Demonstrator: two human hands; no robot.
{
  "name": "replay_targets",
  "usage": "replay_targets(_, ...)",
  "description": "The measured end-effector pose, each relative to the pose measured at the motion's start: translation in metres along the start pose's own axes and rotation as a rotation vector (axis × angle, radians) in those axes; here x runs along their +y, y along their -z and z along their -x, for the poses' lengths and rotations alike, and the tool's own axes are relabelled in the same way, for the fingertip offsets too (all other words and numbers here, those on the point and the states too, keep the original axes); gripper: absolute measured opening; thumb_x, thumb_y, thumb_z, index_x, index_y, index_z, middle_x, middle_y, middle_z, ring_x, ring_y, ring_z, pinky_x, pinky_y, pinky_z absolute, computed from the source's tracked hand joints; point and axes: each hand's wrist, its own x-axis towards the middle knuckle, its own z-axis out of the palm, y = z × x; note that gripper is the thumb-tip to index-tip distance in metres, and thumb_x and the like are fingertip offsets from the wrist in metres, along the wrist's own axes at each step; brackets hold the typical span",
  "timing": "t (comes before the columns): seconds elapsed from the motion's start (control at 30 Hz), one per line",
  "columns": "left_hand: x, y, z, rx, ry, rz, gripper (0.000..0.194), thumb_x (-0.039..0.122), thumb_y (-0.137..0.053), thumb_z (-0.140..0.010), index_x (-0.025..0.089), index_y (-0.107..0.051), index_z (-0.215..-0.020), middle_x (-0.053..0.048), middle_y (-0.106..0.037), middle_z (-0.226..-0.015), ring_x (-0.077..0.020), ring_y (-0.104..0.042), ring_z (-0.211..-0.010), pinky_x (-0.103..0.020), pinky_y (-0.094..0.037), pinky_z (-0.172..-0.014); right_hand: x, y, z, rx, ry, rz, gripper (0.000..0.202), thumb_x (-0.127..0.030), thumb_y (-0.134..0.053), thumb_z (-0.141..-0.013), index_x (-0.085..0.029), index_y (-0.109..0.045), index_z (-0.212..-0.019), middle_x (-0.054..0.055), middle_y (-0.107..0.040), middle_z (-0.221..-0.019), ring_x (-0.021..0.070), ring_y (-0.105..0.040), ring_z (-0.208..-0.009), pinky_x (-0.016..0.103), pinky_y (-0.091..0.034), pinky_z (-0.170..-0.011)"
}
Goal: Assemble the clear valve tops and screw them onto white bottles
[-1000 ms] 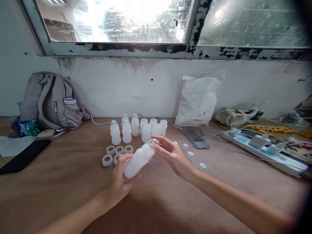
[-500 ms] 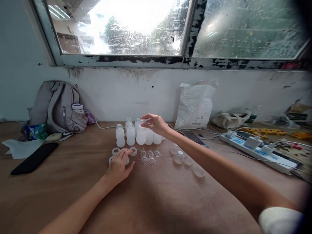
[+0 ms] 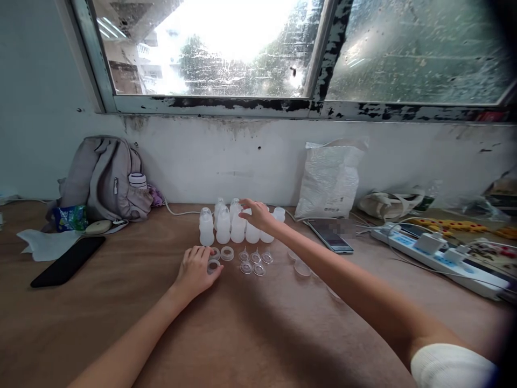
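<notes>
The left hand (image 3: 196,271) lies palm down on the desk (image 3: 250,334), fingers spread over the rings (image 3: 221,253); its fingertips touch one ring, but no closed grasp is visible. The right hand (image 3: 256,214) reaches to the bottles (image 3: 236,225) clustered near the back edge, fingers resting on the top of one; whether they pinch it cannot be determined. The bottles stand upright in a tight group, probably to keep them steady and within reach. Just in front lie the clear nipples (image 3: 253,258), and to their right the caps (image 3: 301,267), partly hidden behind the right forearm. A phone (image 3: 330,235) lies right of the bottles, a bag (image 3: 329,180) leans on the wall, and a backpack (image 3: 107,180) sits toward the back left corner. A power strip (image 3: 440,258) runs along the right edge; its far end is blurred.
</notes>
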Motion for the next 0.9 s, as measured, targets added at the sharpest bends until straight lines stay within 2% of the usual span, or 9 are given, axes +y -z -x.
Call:
replay_targets(0.17,0.0,-0.001,0.001,-0.037,0.003,-0.023,0.029,0.041,-0.057,-0.071,0.018,-0.053,-0.087,-0.007,-0.061,-0.086,-0.0253,-0.052,-0.082,-0.039,-0.038,-0.075,0.003,-0.004,0.001,0.003,0.011,0.02,0.027,-0.024,-0.056,-0.079,-0.017,-0.055,-0.106,0.01,-0.063,-0.103,0.0256,-0.055,-0.097,0.037,-0.04,-0.081)
replay_targets(0.33,0.001,0.0,0.0,-0.031,-0.009,0.021,0.023,0.038,-0.057,-0.073,0.018,-0.052,-0.083,-0.005,-0.06,-0.08,-0.0228,-0.053,-0.078,-0.038,-0.039,-0.074,0.004,-0.005,0.009,0.015,0.057,0.029,0.037,-0.026,-0.052,-0.081,-0.018,-0.047,-0.117,0.01,-0.059,-0.111,0.0266,-0.051,-0.103,0.039,-0.038,-0.084)
replay_targets(0.43,0.003,0.001,-0.001,0.03,-0.055,0.084,0.021,0.036,-0.057,-0.074,0.017,-0.051,-0.082,-0.004,-0.06,-0.079,-0.0213,-0.052,-0.077,-0.036,-0.04,-0.074,0.003,0.0,0.027,0.121,0.146,0.015,0.035,-0.025,-0.049,-0.083,-0.016,-0.047,-0.116,0.011,-0.06,-0.107,0.0245,-0.051,-0.102,0.036,-0.038,-0.084)
replay_targets(0.53,0.008,0.003,0.001,0.127,-0.153,0.164,0.02,0.033,-0.057,-0.074,0.017,-0.051,-0.084,-0.005,-0.06,-0.08,-0.0205,-0.053,-0.078,-0.035,-0.041,-0.075,0.002,0.004,0.06,0.189,0.23,-0.007,0.023,-0.026,-0.043,-0.086,-0.016,-0.052,-0.104,0.008,-0.063,-0.088,0.0189,-0.056,-0.081,0.029,-0.041,-0.072)
replay_targets(0.63,0.017,0.002,0.004,0.164,-0.252,0.232,0.017,0.03,-0.057,-0.075,0.017,-0.052,-0.084,-0.005,-0.061,-0.081,-0.0197,-0.054,-0.077,-0.035,-0.042,-0.075,0.005,0.002,0.102,0.065,0.194,0.037,0.022,-0.031,-0.039,-0.088,-0.017,-0.053,-0.098,0.003,-0.061,-0.069,0.0136,-0.054,-0.055,0.023,-0.036,-0.054)
replay_targets(0.77,0.031,0.001,0.007,0.106,-0.328,0.297,0.016,0.028,-0.057,-0.075,0.016,-0.052,-0.085,-0.005,-0.061,-0.081,-0.0189,-0.054,-0.078,-0.035,-0.042,-0.076,0.015,-0.012,0.144,-0.065,0.135,0.095,0.026,-0.037,-0.039,-0.087,-0.017,-0.053,-0.097,0.003,-0.061,-0.065,0.0145,-0.055,-0.055,0.023,-0.034,-0.053)
replay_targets(0.9,0.037,0.001,0.008,-0.023,-0.362,0.331,0.016,0.029,-0.056,-0.077,0.016,-0.054,-0.087,-0.004,-0.061,-0.082,-0.0183,-0.054,-0.079,-0.034,-0.043,-0.076,0.027,-0.028,0.157,-0.126,0.093,0.068,0.026,-0.034,-0.039,-0.087,-0.016,-0.052,-0.1,0.003,-0.062,-0.067,0.0165,-0.058,-0.058,0.025,-0.036,-0.054)
